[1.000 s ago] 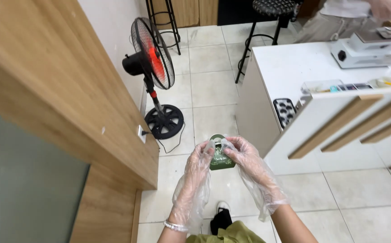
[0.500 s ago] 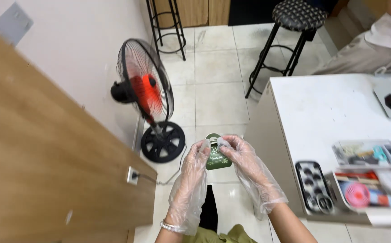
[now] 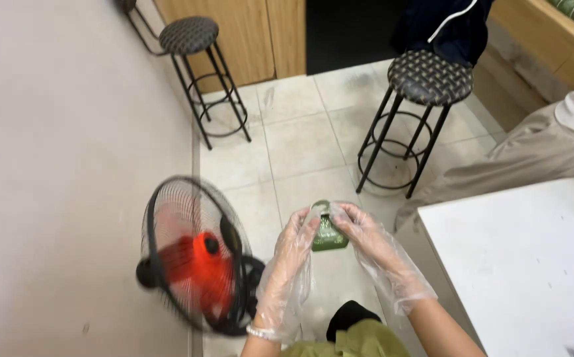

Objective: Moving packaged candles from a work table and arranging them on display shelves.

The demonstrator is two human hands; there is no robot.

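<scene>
Green packet sits pinched between both gloved hands, left and right, above the tiled floor; loose, slippery gloves could let it drop near the fan.

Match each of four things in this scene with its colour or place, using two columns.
Things:
1. small packet
2. fan blades
3. near stool
4. table top

Descriptions:
a. white, at the right
b. green, between both gloved hands
c. red, behind a black wire guard
d. black legs, dark patterned seat

Pairs: 1-b, 2-c, 3-d, 4-a
</scene>
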